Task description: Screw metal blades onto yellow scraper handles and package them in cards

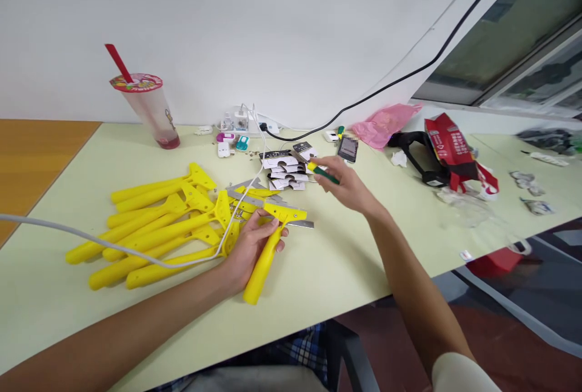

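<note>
My left hand is wrapped round the neck of a yellow scraper, whose handle slants toward me. A metal blade sticks out to the right behind the scraper's head. Off to the upper right, my right hand grips a small green-and-yellow tool, its kind unclear, apart from the scraper. Several more yellow scrapers lie in a pile left of my left hand. Just beyond the held scraper are loose yellow heads and metal blades, partly hidden. Black-and-white card sleeves are stacked behind them.
A white cable runs over the scraper pile. Along the wall stand a tilted drink cup with a red straw and a power strip. A phone, a pink bag and a red package lie toward the right.
</note>
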### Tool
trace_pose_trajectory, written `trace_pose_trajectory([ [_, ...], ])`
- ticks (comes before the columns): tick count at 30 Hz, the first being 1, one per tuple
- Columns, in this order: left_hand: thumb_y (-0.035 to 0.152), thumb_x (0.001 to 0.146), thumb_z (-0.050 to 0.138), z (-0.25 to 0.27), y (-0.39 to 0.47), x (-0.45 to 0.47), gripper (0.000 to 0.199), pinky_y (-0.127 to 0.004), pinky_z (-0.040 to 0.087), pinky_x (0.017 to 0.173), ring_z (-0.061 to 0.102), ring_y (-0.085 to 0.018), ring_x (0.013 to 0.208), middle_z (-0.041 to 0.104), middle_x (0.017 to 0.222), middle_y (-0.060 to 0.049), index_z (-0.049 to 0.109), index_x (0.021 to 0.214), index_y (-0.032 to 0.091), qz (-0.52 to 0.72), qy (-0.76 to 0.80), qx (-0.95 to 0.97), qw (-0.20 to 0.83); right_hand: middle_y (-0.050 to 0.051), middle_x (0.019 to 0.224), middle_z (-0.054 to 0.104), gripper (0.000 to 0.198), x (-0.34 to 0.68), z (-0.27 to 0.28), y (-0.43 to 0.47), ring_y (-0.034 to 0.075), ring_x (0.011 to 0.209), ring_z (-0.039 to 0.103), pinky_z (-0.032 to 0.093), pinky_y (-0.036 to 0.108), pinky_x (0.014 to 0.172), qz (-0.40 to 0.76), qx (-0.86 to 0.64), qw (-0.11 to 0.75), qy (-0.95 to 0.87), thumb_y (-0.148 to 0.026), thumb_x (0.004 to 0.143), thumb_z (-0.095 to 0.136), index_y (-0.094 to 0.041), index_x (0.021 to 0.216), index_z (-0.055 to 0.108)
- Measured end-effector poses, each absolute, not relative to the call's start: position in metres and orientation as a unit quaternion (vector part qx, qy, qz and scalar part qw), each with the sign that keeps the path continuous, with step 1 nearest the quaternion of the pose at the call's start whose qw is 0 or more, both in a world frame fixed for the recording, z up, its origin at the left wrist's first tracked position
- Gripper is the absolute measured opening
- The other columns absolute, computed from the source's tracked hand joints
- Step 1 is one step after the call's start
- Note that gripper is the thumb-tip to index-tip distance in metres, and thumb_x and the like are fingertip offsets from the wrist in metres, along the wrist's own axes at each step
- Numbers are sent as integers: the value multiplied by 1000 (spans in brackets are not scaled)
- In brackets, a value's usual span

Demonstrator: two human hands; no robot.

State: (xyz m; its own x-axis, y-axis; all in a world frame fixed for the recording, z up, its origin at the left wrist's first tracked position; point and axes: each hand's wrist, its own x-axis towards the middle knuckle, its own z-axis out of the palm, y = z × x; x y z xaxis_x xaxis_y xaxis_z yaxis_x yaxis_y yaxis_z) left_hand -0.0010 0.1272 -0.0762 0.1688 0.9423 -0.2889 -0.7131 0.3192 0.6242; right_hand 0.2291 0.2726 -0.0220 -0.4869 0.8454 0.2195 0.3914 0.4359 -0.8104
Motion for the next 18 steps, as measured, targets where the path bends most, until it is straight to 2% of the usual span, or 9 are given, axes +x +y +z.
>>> trace_pose_trajectory([
  [2,22,83,89,-78,127,-1,37,-22,48,58,66,-15,85,66,105,-5,58,102,21,557,321,180,744,13,128,68,47,226,15,275,14,79,64,60,34,72,320,-375,322,-809,-55,100,72,-21,133,72],
  [4,23,83,89,-79,126,-1,37,-21,48,58,66,-15,85,66,106,-5,57,101,21,558,319,181,744,11,118,76,49,219,54,273,18,85,69,60,33,69,323,-350,332,-814,-53,92,83,-20,128,73],
  [8,22,83,88,-78,126,-1,36,-21,47,57,65,-15,84,65,103,-5,57,101,21,559,326,175,742,8,103,76,52,201,111,259,22,93,73,60,32,73,318,-313,321,-836,-51,78,95,-16,111,76],
  [12,22,83,88,-75,126,0,36,-21,46,55,64,-14,82,66,104,-5,56,102,21,551,343,175,740,5,93,73,43,191,123,249,19,86,70,57,29,70,292,-294,236,-879,-51,82,92,-18,104,78],
  [18,20,86,85,-72,127,1,35,-22,46,54,63,-14,80,64,106,-5,56,104,21,542,353,186,740,1,87,72,29,189,106,256,14,75,67,50,26,65,273,-268,119,-916,-44,88,87,-22,104,79],
])
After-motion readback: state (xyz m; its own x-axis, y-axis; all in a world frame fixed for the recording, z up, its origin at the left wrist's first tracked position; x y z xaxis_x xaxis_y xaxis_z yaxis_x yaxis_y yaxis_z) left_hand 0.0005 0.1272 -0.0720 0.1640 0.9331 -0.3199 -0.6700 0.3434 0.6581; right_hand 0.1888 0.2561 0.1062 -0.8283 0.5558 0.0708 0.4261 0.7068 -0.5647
